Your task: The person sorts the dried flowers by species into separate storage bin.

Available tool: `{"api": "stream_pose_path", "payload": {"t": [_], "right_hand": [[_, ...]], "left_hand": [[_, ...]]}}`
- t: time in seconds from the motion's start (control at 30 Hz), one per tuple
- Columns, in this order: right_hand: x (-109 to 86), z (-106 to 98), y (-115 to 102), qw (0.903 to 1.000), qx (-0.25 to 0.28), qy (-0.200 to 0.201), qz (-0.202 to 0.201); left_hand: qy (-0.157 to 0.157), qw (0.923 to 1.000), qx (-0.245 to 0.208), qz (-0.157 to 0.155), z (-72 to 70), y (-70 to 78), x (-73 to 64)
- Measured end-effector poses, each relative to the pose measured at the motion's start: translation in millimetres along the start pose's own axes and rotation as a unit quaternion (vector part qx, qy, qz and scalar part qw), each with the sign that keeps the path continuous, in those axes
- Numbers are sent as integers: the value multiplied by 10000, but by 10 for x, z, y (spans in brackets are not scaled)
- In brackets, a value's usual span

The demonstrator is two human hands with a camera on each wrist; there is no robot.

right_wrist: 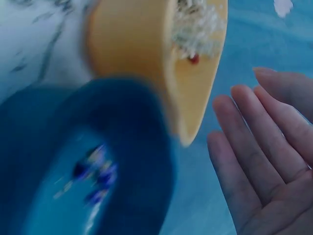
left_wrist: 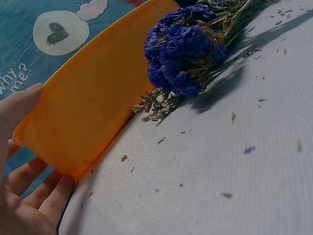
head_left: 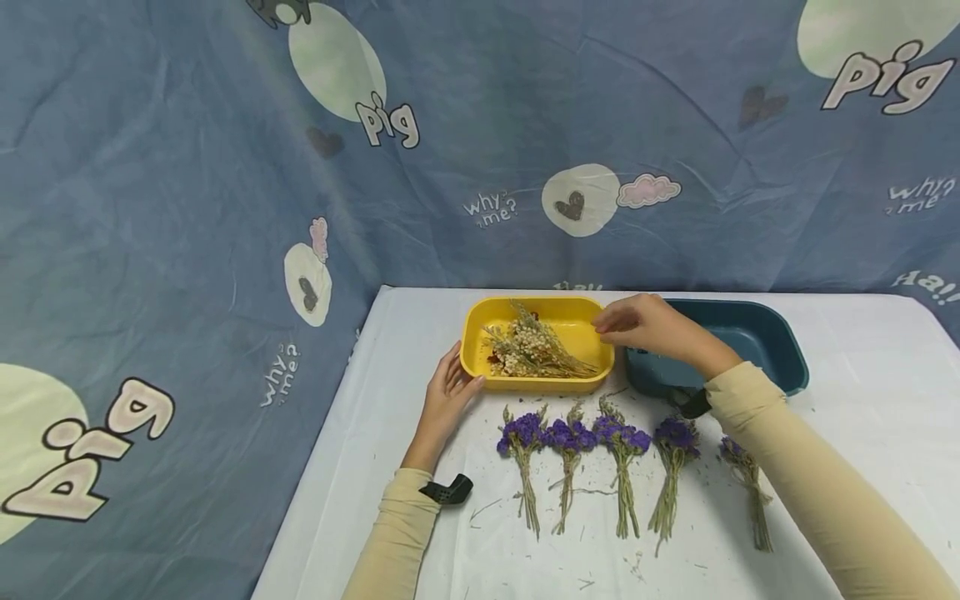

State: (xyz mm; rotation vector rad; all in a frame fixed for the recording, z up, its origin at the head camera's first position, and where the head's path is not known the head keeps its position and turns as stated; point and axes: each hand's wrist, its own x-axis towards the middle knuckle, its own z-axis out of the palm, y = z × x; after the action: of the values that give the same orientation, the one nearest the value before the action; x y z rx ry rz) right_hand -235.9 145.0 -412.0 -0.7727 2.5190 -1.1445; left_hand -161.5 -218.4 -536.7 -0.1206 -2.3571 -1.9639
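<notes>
My left hand (head_left: 447, 392) holds the left front corner of a yellow plastic basin (head_left: 540, 386), thumb by the rim and fingers along the end. Dried bunches with small cream flowers (head_left: 528, 346) and some red bits lie inside it. Over the basin's right end hovers my right hand (head_left: 645, 325), holding nothing; in the right wrist view its fingers (right_wrist: 259, 132) are extended. A dark teal basin (head_left: 795, 367) stands to the right, partly behind the right forearm, with small purple bits (right_wrist: 100, 176) on its bottom.
Several bunches of purple dried flowers (head_left: 621, 442) lie in a row before the basins, stems toward me. The rightmost bunch (head_left: 753, 492) lies beside the right sleeve. Loose stems and crumbs dot the white tabletop (head_left: 480, 567). A blue patterned cloth (head_left: 465, 125) hangs behind.
</notes>
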Motion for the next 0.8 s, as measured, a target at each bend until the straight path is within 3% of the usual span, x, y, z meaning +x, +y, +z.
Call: {"api": "stream_pose_path", "payload": {"t": [0.23, 0.37, 0.6, 0.8], "right_hand": [[-485, -182, 305, 9962, -198, 715, 451], [-787, -270, 492, 9887, -246, 1360, 578], [-1209, -325, 854, 9676, 382, 2354, 828], [-1525, -288, 1099, 9388, 667, 3183, 1137]], "left_hand": [[25, 9999, -90, -38, -9, -28, 5], [49, 9998, -204, -47, -17, -25, -5], [239, 9995, -176, -136, -20, -7, -21], [467, 9988, -118, -47, -30, 27, -19]]}}
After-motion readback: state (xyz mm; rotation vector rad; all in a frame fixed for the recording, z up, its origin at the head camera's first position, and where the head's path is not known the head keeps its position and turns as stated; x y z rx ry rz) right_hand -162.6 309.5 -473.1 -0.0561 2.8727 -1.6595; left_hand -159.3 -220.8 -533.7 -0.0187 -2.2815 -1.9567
